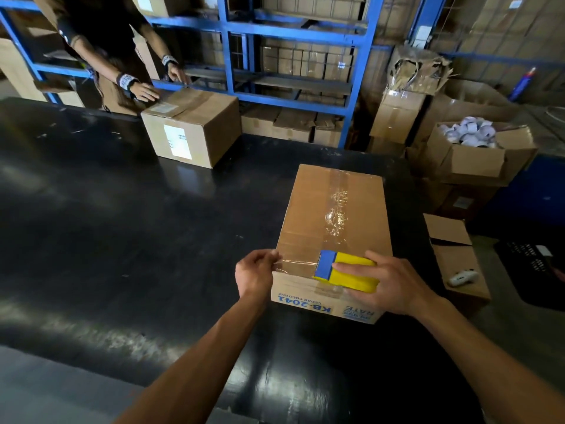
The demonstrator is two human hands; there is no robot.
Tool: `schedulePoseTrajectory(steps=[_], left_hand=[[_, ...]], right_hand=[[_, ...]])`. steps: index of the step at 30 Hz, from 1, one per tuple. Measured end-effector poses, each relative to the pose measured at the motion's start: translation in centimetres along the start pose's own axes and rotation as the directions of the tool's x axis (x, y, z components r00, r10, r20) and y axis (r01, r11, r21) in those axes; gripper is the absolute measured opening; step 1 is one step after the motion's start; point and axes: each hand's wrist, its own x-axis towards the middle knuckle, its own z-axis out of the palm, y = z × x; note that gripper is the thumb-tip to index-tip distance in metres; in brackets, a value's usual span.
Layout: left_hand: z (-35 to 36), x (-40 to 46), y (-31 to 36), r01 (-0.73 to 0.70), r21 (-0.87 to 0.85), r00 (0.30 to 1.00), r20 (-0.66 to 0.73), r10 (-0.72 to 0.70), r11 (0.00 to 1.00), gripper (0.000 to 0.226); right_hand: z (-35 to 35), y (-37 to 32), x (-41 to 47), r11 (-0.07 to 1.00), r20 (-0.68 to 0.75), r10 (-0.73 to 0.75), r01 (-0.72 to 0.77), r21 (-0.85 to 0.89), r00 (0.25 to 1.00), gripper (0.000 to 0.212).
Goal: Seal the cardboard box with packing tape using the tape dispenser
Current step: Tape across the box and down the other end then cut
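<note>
Holding the tape dispenser [347,272] in our right hand [388,283], we press it on the near top edge of the cardboard box [333,237]. Our fingers are wrapped tight around its yellow body. Our left hand [255,275] is at the near left corner of the box, and its fingers pinch the loose end of the clear tape [298,264]. So our two hands are apart, with a short strip of tape stretched between them along the near edge.

The box sits on the black table [122,240], close to us. A long strip of tape already runs down the middle of its top, and it looks a bit wrinkly.

We think a few things could go wrong now. If our left hand lets go too soon, the sticky end may curl up and stick to itself. If we pull the dispenser crooked, the strip may slide off the edge and leave a gap. If we pull too hard, the box may slip on the smooth table.

Far across the table, another person rests their hands on a second box [192,127].
</note>
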Motion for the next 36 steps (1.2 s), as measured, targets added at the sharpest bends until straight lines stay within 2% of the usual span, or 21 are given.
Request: schedulePoseTrajectory(steps=[4,7,11,15,19,20,22,23,24,25,26,27,28,29,30,31,32,33,34,35,36], left_hand=[[0.5,0.0,-1.5,0.003,0.019,0.987,-0.159,0.0,1.0,0.008],[0.3,0.7,-2.5,0.044,0.036,0.985,-0.167,-0.037,0.998,0.015],[0.9,0.6,-3.7,0.055,0.0,0.975,-0.214,-0.054,0.998,0.005],[1.0,1.1,-4.4,0.055,-0.019,0.977,-0.204,-0.058,0.998,0.006],[0.3,2.0,-5.3,0.051,-0.015,0.991,-0.123,-0.052,0.999,0.008],[-0.1,2.3,-5.6,0.051,-0.01,0.995,-0.084,-0.052,0.999,0.018],[-1.3,3.4,-5.9,0.083,0.05,0.996,-0.029,-0.082,0.995,0.068],[-2.1,4.2,-6.2,0.094,0.141,0.995,-0.038,-0.09,0.985,0.088],[-2.9,4.9,-6.3,0.078,0.253,0.996,-0.055,-0.066,0.964,0.095],[-3.5,5.4,-6.4,0.01,0.352,0.999,-0.054,0.009,0.936,0.091],[-4.0,5.7,-6.3,-0.12,0.445,0.988,-0.029,0.149,0.887,0.084],[-4.2,5.8,-5.9,-0.302,0.534,0.938,0.018,0.346,0.789,0.075],[-4.1,5.8,-5.4,-0.503,0.591,0.823,0.105,0.558,0.631,0.068],[-3.4,6.1,-4.8,-0.686,0.598,0.646,0.242,0.724,0.413,0.063],[-2.5,6.5,-4.1,-0.82,0.546,0.445,0.42,0.791,0.172,0.06],[-1.4,6.7,-3.0,-0.893,0.449,0.27,0.592,0.759,-0.033,0.059],[-0.4,7.3,-2.3,-0.919,0.345,0.139,0.739,0.659,-0.192,0.059],[0.6,7.8,-1.8,-0.915,0.255,0.051,0.842,0.537,-0.313,0.059],[1.4,8.5,-1.9,-0.898,0.189,-0.001,0.902,0.432,-0.397,0.059],[1.8,9.1,-2.3,-0.89,0.144,-0.02,0.936,0.352,-0.433,0.06],[1.9,9.6,-3.1,-0.897,0.121,-0.018,0.951,0.308,-0.425,0.063]], right_hand=[[3.1,0.0,1.0,0.999,0.071,0.033,-0.035,0.023,0.997,0.056],[5.4,1.1,1.3,0.998,0.152,0.055,-0.058,0.016,0.987,0.066],[4.8,0.4,1.7,0.996,0.206,0.058,-0.042,-0.08,0.977,0.059],[3.6,-0.7,2.0,0.982,0.177,0.048,-0.014,-0.186,0.983,0.052],[3.2,-1.9,2.8,0.961,0.273,0.128,-0.051,-0.272,0.953,0.053],[3.1,-2.1,2.9,0.958,0.289,0.137,-0.052,-0.282,0.947,0.053],[2.9,-2.2,3.3,0.955,0.297,0.145,-0.054,-0.292,0.944,0.054],[2.8,-2.3,3.5,0.951,0.304,0.158,-0.062,-0.302,0.94,0.055],[2.7,-2.3,3.7,0.947,0.309,0.168,-0.067,-0.314,0.936,0.055],[2.7,-2.4,3.8,0.944,0.312,0.174,-0.068,-0.322,0.934,0.055],[2.8,-2.4,3.7,0.942,0.309,0.179,-0.072,-0.328,0.934,0.055],[2.9,-2.4,3.7,0.94,0.307,0.185,-0.077,-0.333,0.934,0.055],[2.9,-2.5,3.7,0.939,0.306,0.19,-0.082,-0.333,0.933,0.055],[2.9,-2.5,3.7,0.94,0.303,0.193,-0.087,-0.329,0.933,0.054],[2.8,-2.5,3.7,0.941,0.302,0.196,-0.093,-0.324,0.933,0.054],[2.8,-2.5,3.8,0.941,0.304,0.202,-0.099,-0.322,0.931,0.054],[2.7,-2.5,3.9,0.94,0.307,0.212,-0.108,-0.325,0.928,0.055],[2.5,-2.5,3.9,0.937,0.31,0.221,-0.114,-0.33,0.925,0.055],[2.4,-2.6,3.9,0.935,0.309,0.228,-0.119,-0.334,0.923,0.055],[2.4,-2.6,3.9,0.935,0.309,0.235,-0.127,-0.331,0.922,0.055],[2.3,-2.8,3.8,0.936,0.308,0.243,-0.139,-0.323,0.92,0.054]])
